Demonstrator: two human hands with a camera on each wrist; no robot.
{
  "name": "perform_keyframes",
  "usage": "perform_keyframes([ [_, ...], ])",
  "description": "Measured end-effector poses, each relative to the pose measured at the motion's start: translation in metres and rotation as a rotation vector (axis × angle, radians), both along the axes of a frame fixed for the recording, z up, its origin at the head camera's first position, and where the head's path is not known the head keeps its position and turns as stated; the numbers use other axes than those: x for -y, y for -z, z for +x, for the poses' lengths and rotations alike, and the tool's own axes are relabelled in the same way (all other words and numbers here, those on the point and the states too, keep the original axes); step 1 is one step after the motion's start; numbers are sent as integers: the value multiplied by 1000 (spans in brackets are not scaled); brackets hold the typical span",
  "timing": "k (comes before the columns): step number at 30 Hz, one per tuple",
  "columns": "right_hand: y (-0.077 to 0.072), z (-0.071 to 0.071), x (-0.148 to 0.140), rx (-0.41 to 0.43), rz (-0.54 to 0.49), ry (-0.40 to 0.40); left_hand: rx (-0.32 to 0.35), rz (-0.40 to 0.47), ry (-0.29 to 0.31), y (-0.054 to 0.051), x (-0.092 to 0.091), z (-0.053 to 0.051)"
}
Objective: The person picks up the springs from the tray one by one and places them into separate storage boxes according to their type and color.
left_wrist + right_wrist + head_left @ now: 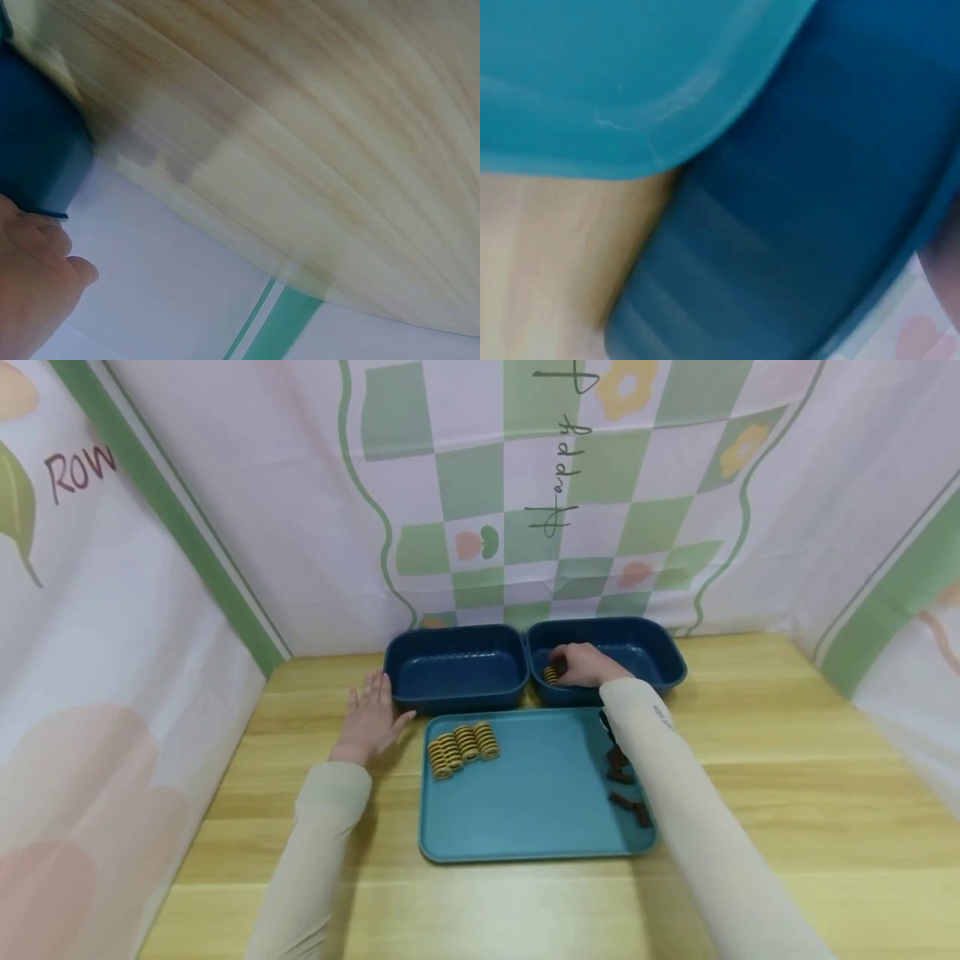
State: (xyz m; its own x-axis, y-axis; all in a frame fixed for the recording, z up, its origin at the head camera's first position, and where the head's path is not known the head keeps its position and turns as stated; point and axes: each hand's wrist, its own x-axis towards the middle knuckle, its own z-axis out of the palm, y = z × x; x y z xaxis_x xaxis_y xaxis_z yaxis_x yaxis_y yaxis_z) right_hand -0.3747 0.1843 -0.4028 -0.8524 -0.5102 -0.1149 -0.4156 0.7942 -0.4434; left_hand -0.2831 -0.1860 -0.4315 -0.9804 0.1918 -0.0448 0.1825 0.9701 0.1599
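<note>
My right hand (pixel 588 665) reaches into the right dark-blue bin (pixel 660 652), its fingers curled at a small yellow-and-dark striped piece (pixel 551 676), partly hidden by the hand. My left hand (pixel 367 722) lies with fingers extended against the left end of the other dark-blue bin (pixel 457 702); in the left wrist view its fingertips meet that bin's rim. Several matching striped pieces (pixel 466 743), like ridged biscuits, line the upper left of a teal tray (pixel 540 810). Brown pieces (pixel 630 806) lie along the tray's right side, some hidden under my right sleeve.
The two bins stand side by side behind the tray, close to a patterned fabric backdrop (pixel 465 485). Everything rests on a light wood table (pixel 787 760). Fabric panels also rise on the left and right.
</note>
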Motion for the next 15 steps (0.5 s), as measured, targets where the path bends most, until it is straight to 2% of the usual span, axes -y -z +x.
perform_keyframes([
  [6,-20,6,-1,-2,-101,22,-3,-5,3,0,0,-2],
  [10,-30,17,5,-19,-158,-18,-4,-17,1,1,0,-1],
  [15,-37,40,22,-35,-201,-112,-7,-13,0,0,-1,0],
])
